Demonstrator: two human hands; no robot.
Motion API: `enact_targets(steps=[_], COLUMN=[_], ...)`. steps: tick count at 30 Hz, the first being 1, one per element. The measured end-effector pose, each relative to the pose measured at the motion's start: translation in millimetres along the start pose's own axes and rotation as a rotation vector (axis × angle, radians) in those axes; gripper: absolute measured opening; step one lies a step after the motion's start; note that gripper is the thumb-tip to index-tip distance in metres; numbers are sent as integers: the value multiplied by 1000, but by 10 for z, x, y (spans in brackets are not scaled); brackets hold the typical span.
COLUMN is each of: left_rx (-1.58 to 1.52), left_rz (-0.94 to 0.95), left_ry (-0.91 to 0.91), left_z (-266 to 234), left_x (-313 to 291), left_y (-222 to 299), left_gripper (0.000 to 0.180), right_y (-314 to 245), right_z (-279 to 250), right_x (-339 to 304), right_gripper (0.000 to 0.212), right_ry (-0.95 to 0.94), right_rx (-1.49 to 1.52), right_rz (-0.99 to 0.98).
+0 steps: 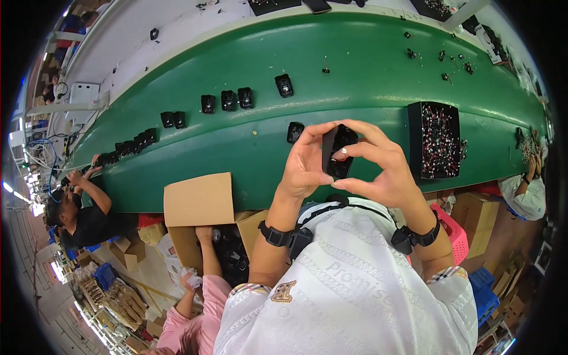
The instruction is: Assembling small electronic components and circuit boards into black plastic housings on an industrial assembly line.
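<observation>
Between my two hands, above the near edge of the green belt, is a black plastic housing, held upright with its hollow side showing. My left hand grips its left side, fingers over the top and thumb at the bottom. The fingers of my right hand curl round the right side, with one fingertip pressed into the hollow by a small whitish part. Just left of my hands another black housing lies on the belt.
Several black housings line the green belt toward the left. A black box of small wired parts stands right. Beside me, a person in pink reaches into a cardboard carton. Other people sit at both ends. A pink stool is behind right.
</observation>
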State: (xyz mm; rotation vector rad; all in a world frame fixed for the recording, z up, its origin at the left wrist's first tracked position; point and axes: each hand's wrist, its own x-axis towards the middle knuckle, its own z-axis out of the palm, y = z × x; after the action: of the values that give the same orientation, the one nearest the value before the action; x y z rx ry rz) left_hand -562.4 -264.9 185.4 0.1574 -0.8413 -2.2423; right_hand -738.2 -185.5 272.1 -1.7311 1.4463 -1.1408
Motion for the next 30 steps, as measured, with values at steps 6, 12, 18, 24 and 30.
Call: enact_targets(steps=[6,12,18,24,30], left_rx=[423,1382,1603,1596,1728], left_rz=[-184,-235,6,-163,-358], left_ry=[239,474,645,527,240], left_z=[-350,-1008,-1245,-1424,-1628], left_x=[-124,-466,-486,-119,89], left_y=[-130,-420,-540,-362,-339], left_gripper=[65,57,57,77,90], right_y=[1044,2412,2762,2828,3332], right_z=[162,496,752,612,451], right_x=[67,660,1089,1069,1403], right_gripper=[37,35,35,41,44], right_ry=[16,51,-98,-137,191], right_rx=[-120,-507,-606,-587,-280], right_rz=[146,-16,-137,-198,670])
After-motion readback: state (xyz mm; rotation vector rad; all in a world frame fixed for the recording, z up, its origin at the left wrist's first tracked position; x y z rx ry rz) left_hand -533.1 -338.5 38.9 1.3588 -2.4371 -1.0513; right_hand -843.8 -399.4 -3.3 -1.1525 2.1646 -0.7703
